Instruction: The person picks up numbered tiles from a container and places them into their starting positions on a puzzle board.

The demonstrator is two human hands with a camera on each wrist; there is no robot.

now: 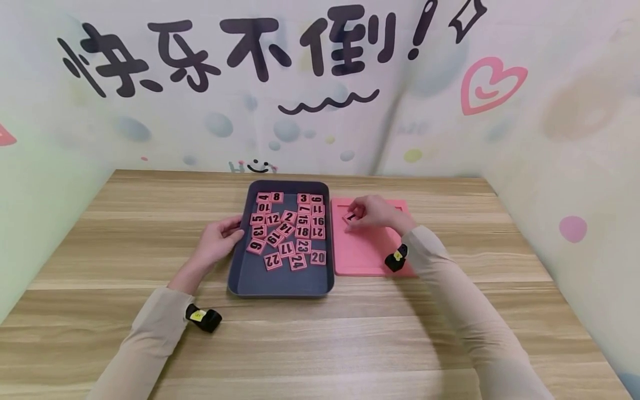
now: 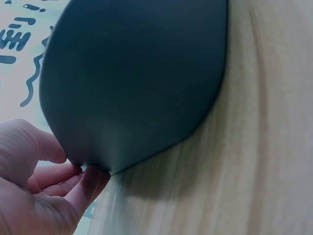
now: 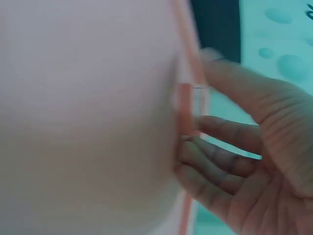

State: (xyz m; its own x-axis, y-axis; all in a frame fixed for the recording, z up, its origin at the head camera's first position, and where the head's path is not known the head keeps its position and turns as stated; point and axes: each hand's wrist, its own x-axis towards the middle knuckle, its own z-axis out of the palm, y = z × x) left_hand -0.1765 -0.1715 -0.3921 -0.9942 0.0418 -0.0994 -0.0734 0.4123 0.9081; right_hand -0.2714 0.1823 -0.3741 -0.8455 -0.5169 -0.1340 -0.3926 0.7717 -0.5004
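Note:
A dark grey tray [image 1: 280, 284] holds several pink number tiles [image 1: 273, 261] with black numerals, some tilted or turned sideways. My left hand [image 1: 218, 240] grips the tray's left side; in the left wrist view, its fingertips [image 2: 98, 177] press at the edge of the dark wall. Over the upper left of a pink board [image 1: 365, 250] with a raised frame, my right hand [image 1: 372, 213] pinches a pink tile marked 1 [image 1: 350, 217] between thumb and fingers. The right wrist view shows this tile [image 3: 186, 110] edge-on at the fingertips, somewhat blurred.
The board stands close against the tray's right side on a wood-grain table [image 1: 150, 233]. Behind the table hangs a white backdrop [image 1: 310, 139] with black lettering and coloured dots. Each wrist carries a small black camera [image 1: 204, 318] on a beige sleeve.

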